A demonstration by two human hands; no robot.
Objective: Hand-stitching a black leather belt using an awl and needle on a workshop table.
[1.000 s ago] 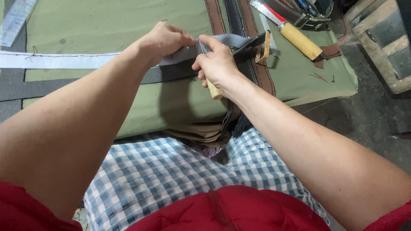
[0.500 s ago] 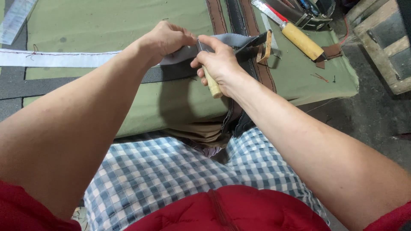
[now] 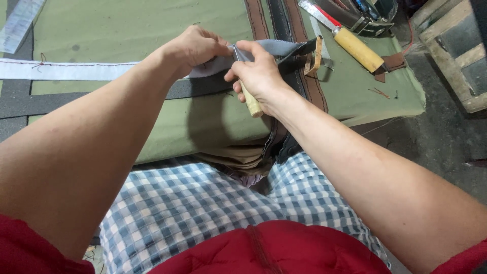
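Head view: in the upper middle of the frame, the left hand [image 3: 195, 48] pinches a grey strip [image 3: 264, 49] lying on the green surface [image 3: 127, 25]. Just right of it, the right hand [image 3: 258, 76] is closed around a wooden-handled tool [image 3: 250, 103] whose tip meets the strip.

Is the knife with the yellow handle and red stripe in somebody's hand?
No, the yellow-handled knife lies alone on the green cloth, apart from the right hand.

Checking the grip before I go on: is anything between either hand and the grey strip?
Nothing visible: the left hand pinches the grey strip directly, and the right hand, gripping a wooden-handled tool, touches it too.
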